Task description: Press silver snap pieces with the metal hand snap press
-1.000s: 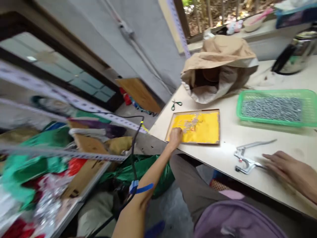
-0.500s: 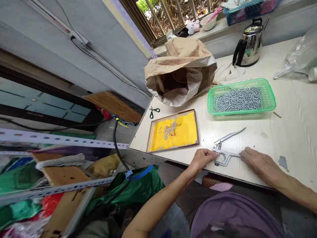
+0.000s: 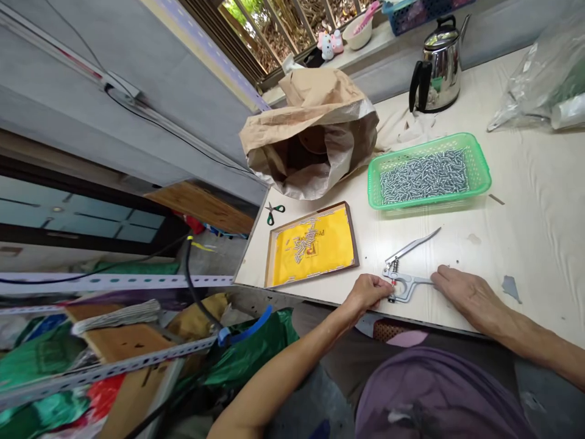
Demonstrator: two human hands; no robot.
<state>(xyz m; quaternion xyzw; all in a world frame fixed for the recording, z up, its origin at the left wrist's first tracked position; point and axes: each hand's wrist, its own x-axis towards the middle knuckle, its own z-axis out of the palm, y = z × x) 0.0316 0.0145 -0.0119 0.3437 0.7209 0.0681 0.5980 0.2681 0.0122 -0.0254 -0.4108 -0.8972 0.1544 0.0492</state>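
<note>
A pair of metal snap-fastener pliers [image 3: 408, 286] lies on the table near its front edge, the upper handle raised away from the lower one. My right hand [image 3: 464, 292] is closed round the end of the lower handle. At the jaw, beside a small red part, my left hand [image 3: 369, 291] pinches with thumb and fingertips; whatever is between them is too small to make out. To the left, a shallow box lid [image 3: 355, 235] with a yellow lining holds a loose pile of small metal pins [image 3: 304, 245]. Behind the pliers, a green plastic basket [image 3: 375, 198] contains many small metal pieces [image 3: 425, 177].
Green-handled scissors [image 3: 274, 213] lie by the table's left edge. A large brown paper bag [image 3: 311, 131] stands open behind the lid. Farther back are a steel kettle [image 3: 441, 70] and a clear plastic bag [image 3: 539, 85]. Metal shelving [image 3: 114, 281] with sacks is at the left.
The camera view has shifted a little, so the table's things appear farther left. Both hands keep their places at the pliers, whose handles stay apart.
</note>
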